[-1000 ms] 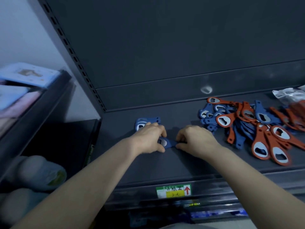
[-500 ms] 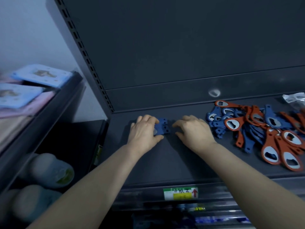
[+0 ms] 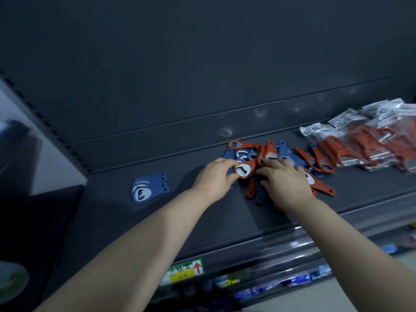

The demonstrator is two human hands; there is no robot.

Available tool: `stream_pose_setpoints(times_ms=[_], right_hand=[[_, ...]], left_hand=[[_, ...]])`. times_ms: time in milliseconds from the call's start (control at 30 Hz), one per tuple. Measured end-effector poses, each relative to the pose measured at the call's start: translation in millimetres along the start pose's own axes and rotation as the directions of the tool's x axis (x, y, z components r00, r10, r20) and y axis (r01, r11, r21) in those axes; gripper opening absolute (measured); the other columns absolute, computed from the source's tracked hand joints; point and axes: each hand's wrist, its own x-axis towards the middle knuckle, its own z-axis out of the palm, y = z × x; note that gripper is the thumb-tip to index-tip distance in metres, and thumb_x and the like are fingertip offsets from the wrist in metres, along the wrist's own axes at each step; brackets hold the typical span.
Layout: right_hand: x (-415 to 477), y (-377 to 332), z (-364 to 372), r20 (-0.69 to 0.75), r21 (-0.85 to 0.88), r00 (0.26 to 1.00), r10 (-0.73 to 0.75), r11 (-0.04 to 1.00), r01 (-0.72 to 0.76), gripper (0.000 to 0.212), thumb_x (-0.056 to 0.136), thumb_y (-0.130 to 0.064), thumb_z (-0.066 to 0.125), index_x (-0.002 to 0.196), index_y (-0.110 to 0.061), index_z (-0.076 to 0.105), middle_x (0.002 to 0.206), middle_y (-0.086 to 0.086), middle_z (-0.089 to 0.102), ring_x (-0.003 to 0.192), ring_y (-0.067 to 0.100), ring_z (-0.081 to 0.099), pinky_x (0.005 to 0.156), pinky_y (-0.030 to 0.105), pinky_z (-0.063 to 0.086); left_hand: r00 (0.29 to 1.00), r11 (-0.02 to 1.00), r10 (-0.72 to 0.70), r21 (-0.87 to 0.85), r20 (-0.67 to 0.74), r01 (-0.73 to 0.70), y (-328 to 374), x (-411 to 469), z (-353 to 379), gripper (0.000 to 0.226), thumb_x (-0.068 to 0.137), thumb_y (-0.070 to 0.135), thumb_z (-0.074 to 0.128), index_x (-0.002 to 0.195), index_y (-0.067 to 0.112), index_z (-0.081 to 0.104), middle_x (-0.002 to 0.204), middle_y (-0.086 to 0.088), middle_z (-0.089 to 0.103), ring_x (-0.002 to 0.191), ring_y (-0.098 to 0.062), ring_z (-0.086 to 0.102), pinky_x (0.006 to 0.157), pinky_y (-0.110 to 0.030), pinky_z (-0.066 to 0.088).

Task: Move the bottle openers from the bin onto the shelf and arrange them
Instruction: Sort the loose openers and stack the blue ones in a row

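A dark shelf [image 3: 157, 221] is seen, with a heap of loose orange and blue bottle openers [image 3: 319, 161] lying toward its back right. Just right of the heap, clear packets [image 3: 371, 140] of orange openers are piled against the back wall. The right hand [image 3: 286, 181] is laid over the front of the heap with its fingers bent down among the openers (whether anything is gripped cannot be told). The left hand [image 3: 216, 179] is placed at the heap's left edge. Well left of the heap, a neat stack of blue openers [image 3: 146, 188] is set flat on the shelf, apart from everything else. One orange opener [image 3: 244, 170] at the heap's left edge is pinched by its round metal head between the left thumb and fingers. Below and left of the heap, a green and yellow label [image 3: 184, 270] is fixed to the shelf's front edge.
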Motion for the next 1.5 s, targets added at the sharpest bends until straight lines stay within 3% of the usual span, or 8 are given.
stream_pose_setpoints(times_ms=[200, 400, 567, 733, 867, 1033, 1167, 1500], right_hand=[[13, 12, 1, 0.065, 0.072, 0.998, 0.026, 0.997, -0.031, 0.034, 0.094, -0.034, 0.051, 0.128, -0.034, 0.054, 0.147, -0.005, 0.038, 0.139, 0.021, 0.027, 0.103, 0.043, 0.031], [9, -7, -5, 0.025, 0.181, 0.997, -0.072, 0.981, 0.067, 0.028, 0.087, -0.050, 0.055, 0.094, -0.027, 0.070, 0.097, -0.001, 0.064, 0.099, 0.023, 0.057, 0.070, 0.029, 0.042], [12, -17, 6, 0.019, 0.203, 0.991, -0.132, 0.971, 0.126, 0.034, 0.088, -0.053, 0.052, 0.112, -0.032, 0.065, 0.106, 0.000, 0.060, 0.107, 0.024, 0.050, 0.084, 0.035, 0.044], [17, -11, 10, 0.017, 0.230, 0.983, -0.181, 0.958, 0.172, 0.035, 0.089, -0.050, 0.054, 0.119, -0.033, 0.061, 0.115, -0.002, 0.057, 0.113, 0.023, 0.046, 0.088, 0.038, 0.041], [17, -13, 6, 0.050, 0.238, 0.969, -0.242, 0.945, 0.224, 0.044, 0.095, -0.049, 0.044, 0.136, -0.033, 0.047, 0.135, -0.007, 0.049, 0.124, 0.021, 0.038, 0.100, 0.039, 0.033], [14, -37, -3, 0.132, 0.107, 0.989, -0.063, 0.993, 0.049, 0.089, 0.070, -0.083, 0.046, 0.133, -0.020, 0.044, 0.128, 0.007, 0.049, 0.120, 0.027, 0.047, 0.091, 0.039, 0.043], [20, -40, -2, 0.184, 0.211, 0.982, -0.046, 0.977, 0.006, 0.075, 0.074, -0.053, 0.069, 0.132, -0.015, 0.040, 0.124, 0.008, 0.050, 0.109, 0.030, 0.056, 0.072, 0.034, 0.044], [24, 5, -11, 0.173, 0.567, 0.982, 0.074, 0.808, -0.161, 0.055, 0.073, -0.020, 0.079, 0.123, -0.013, 0.059, 0.110, 0.007, 0.068, 0.101, 0.027, 0.063, 0.080, 0.035, 0.050]], left_hand=[[0.988, 0.986, -0.150, 0.068, -0.039, 0.153, 15, -18, 12, 0.014, 0.078, 0.023, 0.070, 0.089, 0.021, 0.061, 0.089, 0.004, 0.062, 0.089, -0.020, 0.062, 0.076, -0.032, 0.052], [0.931, 0.932, -0.360, 0.028, -0.057, 0.362, 9, -15, 1, 0.026, 0.078, 0.047, 0.068, 0.074, 0.025, 0.055, 0.073, 0.009, 0.066, 0.074, -0.014, 0.065, 0.069, -0.034, 0.054], [0.924, 0.923, -0.372, 0.067, -0.092, 0.378, 2, -4, -1, 0.022, 0.084, 0.044, 0.065, 0.089, 0.027, 0.052, 0.085, 0.008, 0.068, 0.086, -0.016, 0.064, 0.075, -0.037, 0.053], [0.855, 0.799, -0.517, -0.378, -0.035, 0.468, -5, -6, 5, 0.014, 0.081, 0.022, 0.073, 0.085, 0.020, 0.060, 0.082, -0.002, 0.070, 0.074, -0.018, 0.069, 0.055, -0.030, 0.056], [0.797, 0.818, -0.558, -0.314, -0.230, 0.482, -15, -12, -9, 0.008, 0.088, 0.017, 0.059, 0.085, 0.024, 0.062, 0.086, 0.001, 0.070, 0.083, -0.019, 0.067, 0.073, -0.039, 0.057], [0.789, 0.802, -0.562, 0.067, -0.248, 0.593, -12, -22, -17, 0.010, 0.088, 0.029, 0.058, 0.090, 0.020, 0.064, 0.093, 0.000, 0.068, 0.093, -0.023, 0.062, 0.071, -0.030, 0.047], [0.849, 0.814, -0.477, 0.251, -0.225, 0.524, -18, -28, -4, 0.015, 0.088, 0.034, 0.063, 0.097, 0.022, 0.063, 0.102, 0.000, 0.063, 0.099, -0.022, 0.060, 0.071, -0.030, 0.043], [0.961, 0.962, -0.199, 0.149, -0.190, 0.228, 5, 4, 15, 0.030, 0.092, 0.024, 0.058, 0.122, 0.025, 0.060, 0.116, 0.003, 0.061, 0.110, -0.020, 0.052, 0.092, -0.035, 0.045]])
